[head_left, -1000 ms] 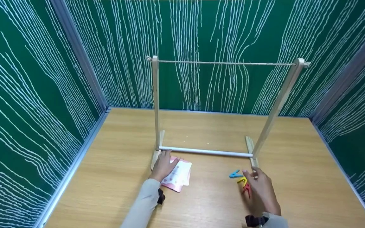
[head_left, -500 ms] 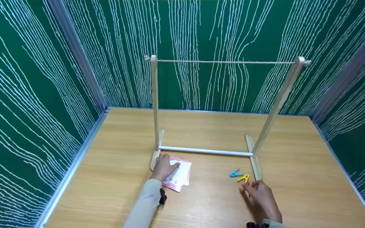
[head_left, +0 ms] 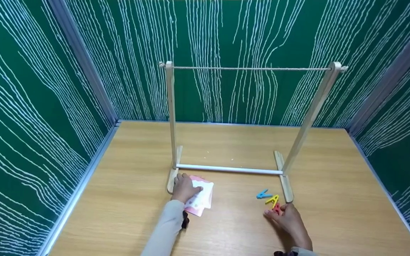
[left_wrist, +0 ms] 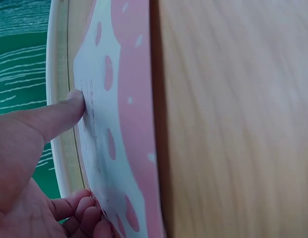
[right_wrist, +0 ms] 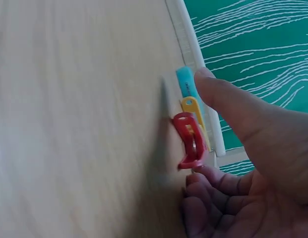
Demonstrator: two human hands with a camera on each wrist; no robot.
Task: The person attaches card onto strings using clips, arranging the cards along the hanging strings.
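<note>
In the head view, my left hand (head_left: 184, 190) is at the left edge of a small pile of pink-and-white cards (head_left: 204, 195). The left wrist view shows the thumb on the top card's printed face (left_wrist: 101, 129) and curled fingers at its edge. My right hand (head_left: 290, 222) is at a red clothespin (head_left: 277, 209), thumb and fingers on either side of it. In the right wrist view the thumb stands apart from the red clothespin (right_wrist: 191, 141), and a fingertip is at its lower end. A yellow clothespin (head_left: 272, 201) and a blue clothespin (head_left: 263, 194) lie just beyond.
A wooden frame (head_left: 171, 113) stands behind the hands, with a string (head_left: 251, 68) across its top and a white bar (head_left: 230, 169) low down. Its right foot (head_left: 287, 188) is close to the right hand. Green walls with white lines surround the wooden table (head_left: 233, 227).
My right hand has come down and closer around the red clothespin, its thumb now left of it. The left hand stays by the cards, its fingers drawn back slightly.
</note>
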